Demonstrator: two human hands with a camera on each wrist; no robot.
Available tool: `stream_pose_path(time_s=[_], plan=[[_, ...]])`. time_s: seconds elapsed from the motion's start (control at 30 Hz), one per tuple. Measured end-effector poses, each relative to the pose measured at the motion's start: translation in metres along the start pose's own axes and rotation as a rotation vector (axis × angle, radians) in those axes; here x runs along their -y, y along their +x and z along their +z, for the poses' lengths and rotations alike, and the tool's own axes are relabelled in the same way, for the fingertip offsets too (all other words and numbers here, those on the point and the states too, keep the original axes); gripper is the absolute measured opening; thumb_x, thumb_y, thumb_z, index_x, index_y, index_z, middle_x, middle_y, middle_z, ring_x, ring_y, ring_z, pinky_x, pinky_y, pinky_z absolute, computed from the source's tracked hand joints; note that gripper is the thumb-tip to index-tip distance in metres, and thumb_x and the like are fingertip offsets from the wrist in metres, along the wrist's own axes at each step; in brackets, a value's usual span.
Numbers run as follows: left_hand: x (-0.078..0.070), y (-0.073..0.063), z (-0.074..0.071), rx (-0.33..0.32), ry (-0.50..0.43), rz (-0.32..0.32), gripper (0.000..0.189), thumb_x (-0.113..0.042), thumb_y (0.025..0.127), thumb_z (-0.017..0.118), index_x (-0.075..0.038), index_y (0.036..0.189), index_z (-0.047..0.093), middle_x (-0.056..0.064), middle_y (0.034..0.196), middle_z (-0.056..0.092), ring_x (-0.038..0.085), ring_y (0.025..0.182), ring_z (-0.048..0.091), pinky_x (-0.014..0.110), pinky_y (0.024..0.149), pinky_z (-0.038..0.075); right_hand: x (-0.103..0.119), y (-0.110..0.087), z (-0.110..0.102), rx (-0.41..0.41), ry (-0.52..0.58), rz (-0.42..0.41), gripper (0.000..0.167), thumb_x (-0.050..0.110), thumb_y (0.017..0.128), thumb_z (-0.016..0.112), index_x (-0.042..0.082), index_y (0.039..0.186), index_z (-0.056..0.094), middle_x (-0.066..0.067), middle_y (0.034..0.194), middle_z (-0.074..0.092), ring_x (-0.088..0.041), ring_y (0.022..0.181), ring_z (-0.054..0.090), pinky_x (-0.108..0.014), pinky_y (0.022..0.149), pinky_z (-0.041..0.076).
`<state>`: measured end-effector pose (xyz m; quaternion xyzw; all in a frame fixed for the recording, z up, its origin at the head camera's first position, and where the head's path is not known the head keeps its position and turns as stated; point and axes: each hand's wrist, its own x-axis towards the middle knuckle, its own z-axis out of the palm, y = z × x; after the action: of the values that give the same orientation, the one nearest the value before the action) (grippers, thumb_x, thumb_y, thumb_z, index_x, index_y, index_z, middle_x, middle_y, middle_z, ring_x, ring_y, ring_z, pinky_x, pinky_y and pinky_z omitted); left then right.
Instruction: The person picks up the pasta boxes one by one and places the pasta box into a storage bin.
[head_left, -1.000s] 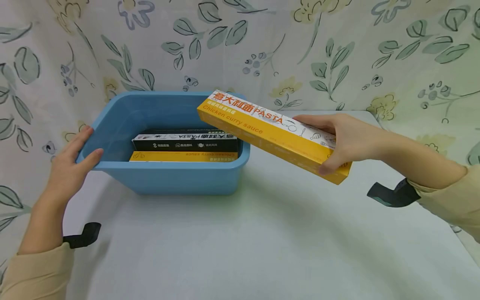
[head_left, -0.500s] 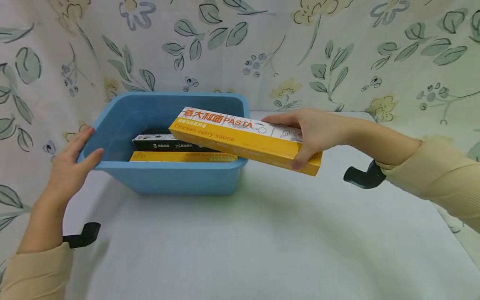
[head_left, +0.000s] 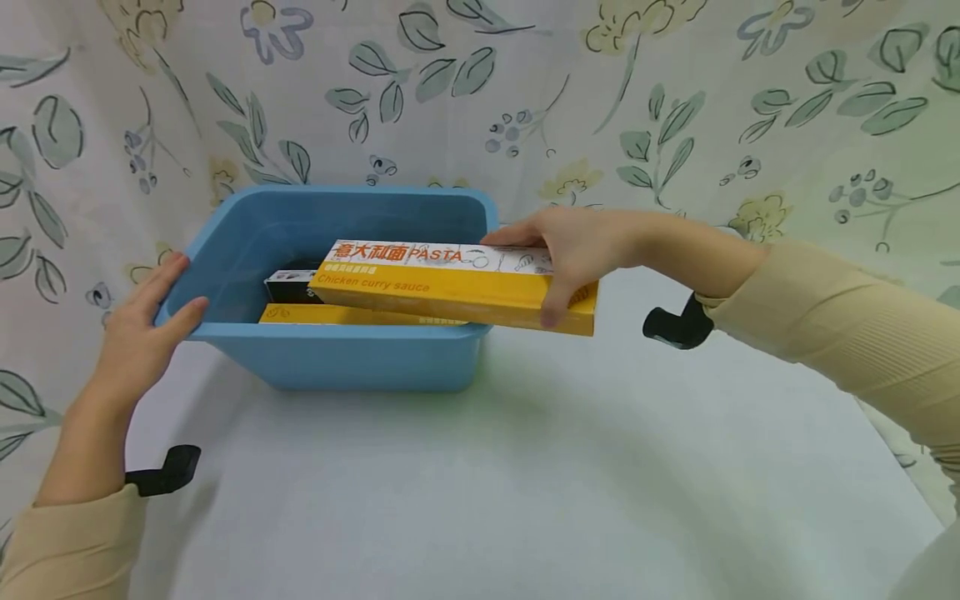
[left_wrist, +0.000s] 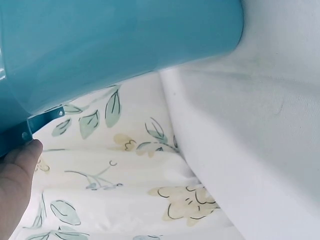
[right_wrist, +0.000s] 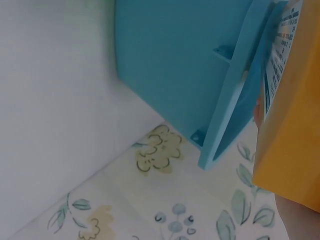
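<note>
My right hand grips the right end of a yellow and white pasta box marked "Chicken curry sauce". The box's left part is over the inside of a blue plastic bin; its right end sticks out past the rim. Below it in the bin lie a black pasta box and another yellow pasta box, both partly covered. My left hand holds the bin's left rim, thumb over the front corner. In the right wrist view the held box stands close beside the bin's rim.
The bin stands on a white table. Behind it hangs a cloth printed with leaves and flowers. Black straps are worn at both wrists.
My right hand has moved left and slightly up with the pasta box, whose left end has come down into the bin's opening as it levelled out. The left hand stays put.
</note>
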<state>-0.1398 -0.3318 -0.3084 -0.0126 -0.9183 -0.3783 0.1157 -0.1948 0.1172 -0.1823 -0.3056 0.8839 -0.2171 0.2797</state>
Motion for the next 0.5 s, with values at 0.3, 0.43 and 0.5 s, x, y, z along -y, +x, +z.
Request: stream_pose_path(time_s=[0.3,0.43,0.5], plan=[[0.000,0.002,-0.001,0.002,-0.012,0.010,0.067,-0.031,0.100,0.045,-0.016,0.157,0.014,0.013,0.162,0.006,0.055,0.140,0.007,0.078,0.099,0.009,0.017,0.024,-0.002,0.052,-0.030,-0.064,0.102,0.018,0.062,0.084,0.011,0.151,0.035,0.002,0.139,0.050,-0.019,0.112,0.048,-0.036,0.095,0.041],[0.001,0.002,0.000,-0.003,-0.003,0.007,0.067,-0.032,0.100,0.045,-0.015,0.157,0.014,0.015,0.161,0.007,0.057,0.139,0.008,0.079,0.098,0.010,0.025,0.035,-0.003,0.071,-0.048,-0.099,0.102,0.020,0.062,0.084,0.010,0.151,0.035,0.003,0.137,0.052,-0.018,0.110,0.049,-0.033,0.094,0.044],[0.001,0.002,0.001,-0.004,0.002,0.008,0.067,-0.032,0.100,0.045,-0.014,0.157,0.014,0.016,0.161,0.008,0.057,0.139,0.009,0.079,0.098,0.011,0.028,0.040,-0.003,0.078,-0.043,-0.105,0.101,0.019,0.063,0.084,0.009,0.151,0.035,0.002,0.137,0.053,-0.018,0.110,0.050,-0.033,0.094,0.046]])
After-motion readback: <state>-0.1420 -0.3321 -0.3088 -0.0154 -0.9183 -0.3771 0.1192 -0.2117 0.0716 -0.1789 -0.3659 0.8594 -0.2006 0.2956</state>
